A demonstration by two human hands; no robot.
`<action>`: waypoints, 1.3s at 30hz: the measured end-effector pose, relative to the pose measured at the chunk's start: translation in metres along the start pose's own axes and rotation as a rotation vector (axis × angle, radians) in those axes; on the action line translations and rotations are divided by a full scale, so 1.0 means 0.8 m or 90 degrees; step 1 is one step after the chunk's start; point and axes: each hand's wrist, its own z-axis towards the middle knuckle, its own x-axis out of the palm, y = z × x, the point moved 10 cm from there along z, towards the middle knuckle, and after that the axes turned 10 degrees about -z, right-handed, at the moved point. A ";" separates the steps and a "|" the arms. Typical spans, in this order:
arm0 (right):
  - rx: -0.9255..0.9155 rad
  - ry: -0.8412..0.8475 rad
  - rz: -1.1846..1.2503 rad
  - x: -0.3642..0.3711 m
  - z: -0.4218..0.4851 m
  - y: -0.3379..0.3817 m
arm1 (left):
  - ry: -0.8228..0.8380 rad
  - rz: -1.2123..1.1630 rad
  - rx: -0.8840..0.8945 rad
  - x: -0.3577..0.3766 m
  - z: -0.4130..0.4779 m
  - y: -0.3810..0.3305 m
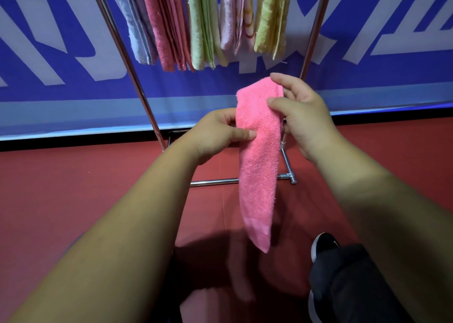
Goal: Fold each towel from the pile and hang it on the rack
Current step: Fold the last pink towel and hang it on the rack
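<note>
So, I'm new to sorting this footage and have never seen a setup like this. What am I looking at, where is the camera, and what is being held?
There is no machine here. This is a single picture from a camera worn on a person's head, looking forward and down along their bare arms. The left hand and the right hand both pinch a pink towel near its top. It is folded into a narrow strip and hangs down above the red floor. Behind it stands a metal rack, where several folded towels in different colours already hang side by side. A black shoe shows at the lower right. The pile of towels is not in view.
</note>
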 end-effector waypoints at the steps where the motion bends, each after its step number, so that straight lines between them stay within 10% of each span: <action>1: 0.000 -0.004 -0.002 -0.001 0.001 0.000 | 0.003 -0.010 0.004 0.000 0.001 -0.002; 14: -0.010 0.000 -0.012 -0.007 0.002 0.001 | -0.040 -0.033 0.025 0.003 0.005 -0.011; 21: 0.035 -0.049 -0.015 -0.009 0.000 -0.009 | -0.329 0.468 -0.030 -0.028 -0.016 -0.023; 25: 0.051 -0.081 -0.020 -0.011 -0.004 -0.015 | -0.091 0.425 -0.184 0.029 -0.016 0.033; 39: 0.184 -0.170 0.221 -0.011 -0.011 -0.016 | -0.282 0.350 0.114 0.045 0.001 0.008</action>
